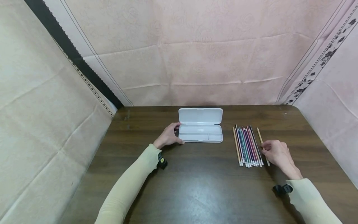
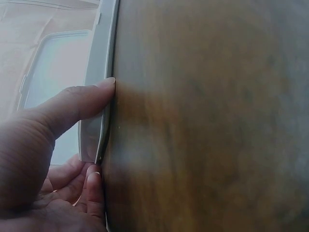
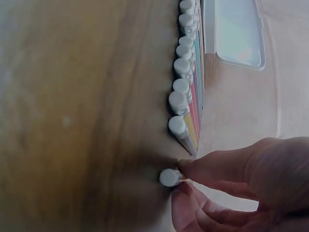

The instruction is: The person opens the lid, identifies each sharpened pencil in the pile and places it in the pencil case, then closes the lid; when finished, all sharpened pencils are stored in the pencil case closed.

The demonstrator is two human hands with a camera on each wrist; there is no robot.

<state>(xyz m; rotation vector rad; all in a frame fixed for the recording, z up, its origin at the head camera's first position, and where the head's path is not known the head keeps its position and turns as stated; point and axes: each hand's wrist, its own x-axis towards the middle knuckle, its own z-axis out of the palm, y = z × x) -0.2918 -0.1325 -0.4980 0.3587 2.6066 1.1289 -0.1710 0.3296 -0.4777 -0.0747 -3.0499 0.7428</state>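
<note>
A white plastic pencil case (image 1: 193, 137) lies with its lid (image 1: 200, 115) raised at the back; thin dividers show in its tray. My left hand (image 1: 170, 135) holds the case by its left end. In the left wrist view the thumb presses the front wall (image 2: 96, 63) while the other fingers curl at the end. My right hand (image 1: 278, 153) pinches a natural-wood pencil (image 1: 259, 135) between thumb and fingers. That pencil's white eraser (image 3: 169, 177) points toward the near side. Just left of it lies a row of coloured pencils (image 1: 246, 144), white erasers nearest me.
The brown wooden table (image 1: 207, 186) carries the case and the pencils. Pale patterned cloth (image 1: 209, 62) hangs behind the table and along both sides. A black wrist device (image 1: 162, 161) sits on the left wrist, another (image 1: 282, 189) on the right.
</note>
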